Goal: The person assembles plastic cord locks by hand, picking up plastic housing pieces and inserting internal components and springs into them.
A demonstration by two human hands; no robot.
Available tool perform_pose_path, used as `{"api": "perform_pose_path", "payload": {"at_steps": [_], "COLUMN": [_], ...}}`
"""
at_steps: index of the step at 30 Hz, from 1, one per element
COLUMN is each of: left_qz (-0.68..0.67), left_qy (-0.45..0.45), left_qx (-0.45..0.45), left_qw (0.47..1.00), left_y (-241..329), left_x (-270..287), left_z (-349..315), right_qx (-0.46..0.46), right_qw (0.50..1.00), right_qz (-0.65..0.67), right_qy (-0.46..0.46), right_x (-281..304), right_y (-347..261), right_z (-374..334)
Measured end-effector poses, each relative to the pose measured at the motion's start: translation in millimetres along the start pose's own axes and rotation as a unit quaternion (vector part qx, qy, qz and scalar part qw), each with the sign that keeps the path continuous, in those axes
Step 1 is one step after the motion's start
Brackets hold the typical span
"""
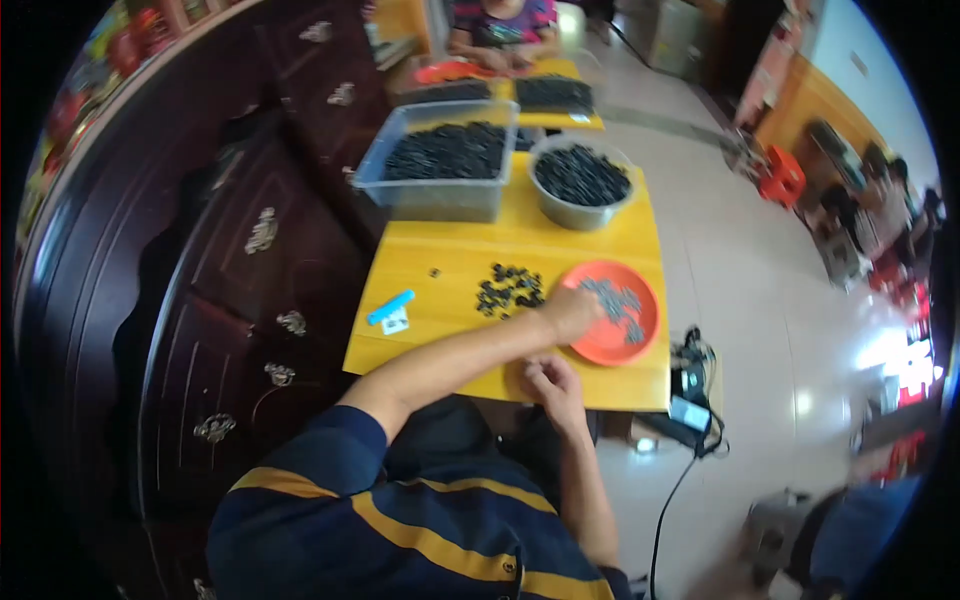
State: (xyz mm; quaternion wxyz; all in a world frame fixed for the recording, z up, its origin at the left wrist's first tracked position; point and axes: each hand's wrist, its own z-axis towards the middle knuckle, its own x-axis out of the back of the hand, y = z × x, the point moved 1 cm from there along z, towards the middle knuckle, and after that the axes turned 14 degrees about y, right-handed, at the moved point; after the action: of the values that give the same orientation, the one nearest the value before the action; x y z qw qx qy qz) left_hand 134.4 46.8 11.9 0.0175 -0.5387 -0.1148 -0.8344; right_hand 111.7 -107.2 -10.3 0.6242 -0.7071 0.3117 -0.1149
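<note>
My left hand [574,314] reaches across to the orange plate [640,345], its fingers pressed together at the small grey pieces [617,301] lying there. What it pinches, if anything, is too small to make out. Closer to me, at the table's front edge, my right hand [556,384] is curled closed; its contents are hidden. Small black ring-like parts [509,290] are spread on the yellow table [430,265] left of the plate. One more black part [434,272] lies apart, farther left.
A clear plastic bin [440,199] and a round tub [580,214], both full of black parts, stand at the table's far side. A blue stick-like object [391,307] lies at left. Another person [502,30] sits beyond. Dark cabinets [230,250] flank the left; cables [700,400] hang at right.
</note>
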Motion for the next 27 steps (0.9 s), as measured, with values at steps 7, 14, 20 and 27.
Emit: {"api": "perform_pose_path", "payload": {"at_steps": [7, 14, 20, 27], "left_qz": [-0.052, -0.073, -0.039, 0.019], "left_qy": [0.034, 0.026, 0.008, -0.078], "left_qx": [0.04, 0.045, 0.055, -0.004], "left_qw": [0.997, 0.996, 0.998, 0.997], "left_y": [1, 21, 26, 31], "left_x": [20, 10, -1, 4], "left_z": [2, 7, 12, 25], "right_qx": [-0.016, -0.025, -0.018, -0.008], "right_qw": [0.998, 0.997, 0.996, 0.998], "right_qz": [0.04, 0.061, 0.07, 0.044], "right_qy": [-0.035, -0.044, -0.055, -0.048], "right_x": [4, 6, 5, 5], "right_y": [3, 2, 3, 2], "right_z": [5, 3, 3, 4]}}
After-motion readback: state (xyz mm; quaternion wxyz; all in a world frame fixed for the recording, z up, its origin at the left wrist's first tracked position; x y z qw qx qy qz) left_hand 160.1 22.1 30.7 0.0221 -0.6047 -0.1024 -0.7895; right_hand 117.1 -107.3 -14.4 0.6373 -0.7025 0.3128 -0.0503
